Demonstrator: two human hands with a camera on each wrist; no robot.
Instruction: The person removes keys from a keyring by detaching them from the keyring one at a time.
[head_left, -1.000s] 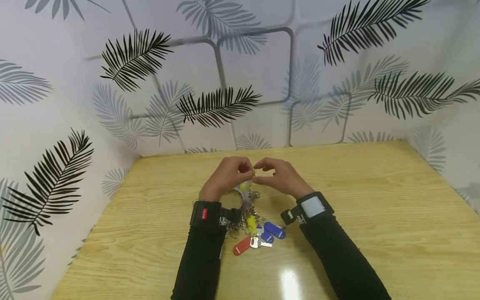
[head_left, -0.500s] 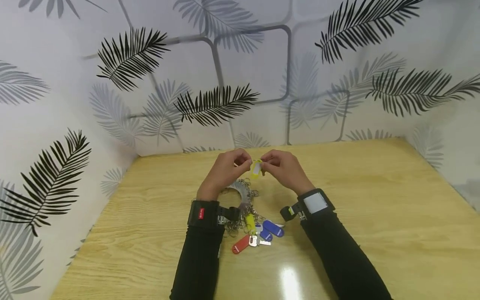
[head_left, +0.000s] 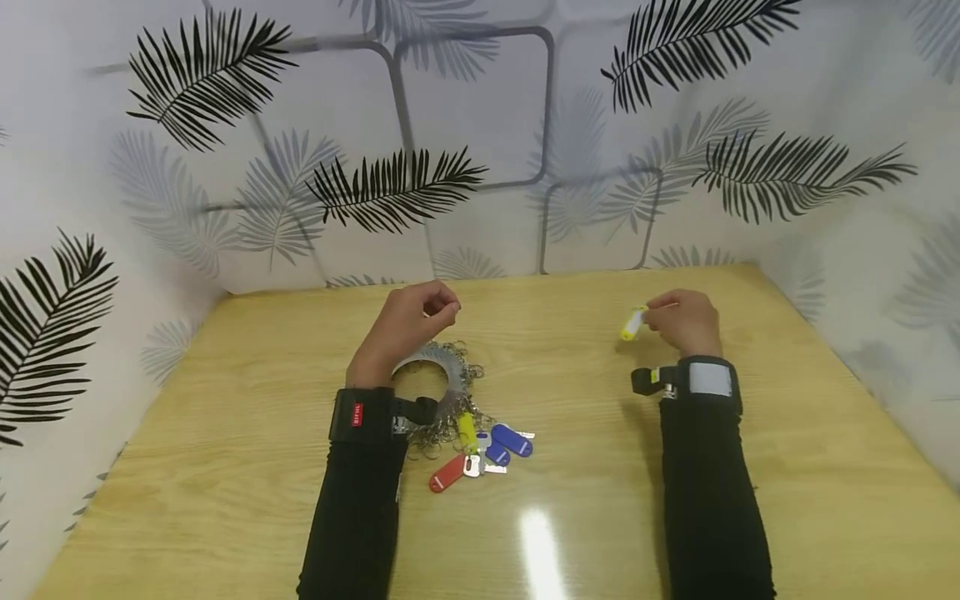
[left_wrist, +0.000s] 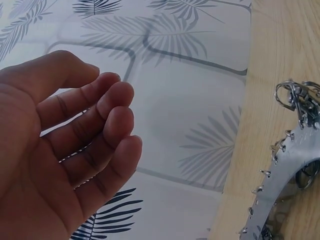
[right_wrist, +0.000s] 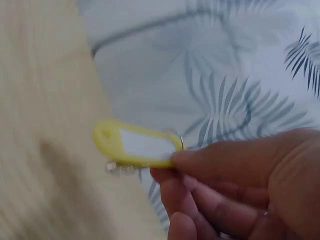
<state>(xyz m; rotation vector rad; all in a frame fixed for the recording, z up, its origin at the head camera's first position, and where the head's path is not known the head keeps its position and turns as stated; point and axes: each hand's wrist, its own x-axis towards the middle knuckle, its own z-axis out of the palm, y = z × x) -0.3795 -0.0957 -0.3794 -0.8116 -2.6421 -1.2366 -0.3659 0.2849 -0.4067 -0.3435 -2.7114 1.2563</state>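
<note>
Between thumb and fingertips my right hand (head_left: 684,321) pinches a yellow key tag (right_wrist: 137,145) with a white label. A metal ring shows at the pinched end, and the tip of a key (right_wrist: 120,167) peeks out beneath the tag. This hand is over the right rear part of the table. My left hand (left_wrist: 75,130) holds nothing; its fingers are loosely bent, the thumb close to the forefinger. It hovers just behind a clear, flat ring-shaped holder (head_left: 453,375), whose edge is hung with several small metal rings (left_wrist: 300,97).
In front of the holder lie another yellow key tag (head_left: 467,432), a red tag (head_left: 447,473), two blue tags (head_left: 513,441) and silver keys (head_left: 472,467). The wooden table (head_left: 585,517) meets a leaf-patterned wall covering (head_left: 480,225) at the back.
Both hands were together above the holder. My right hand has taken the yellow key tag and carried it off to the right; the left hand has let go and stayed near the holder.
</note>
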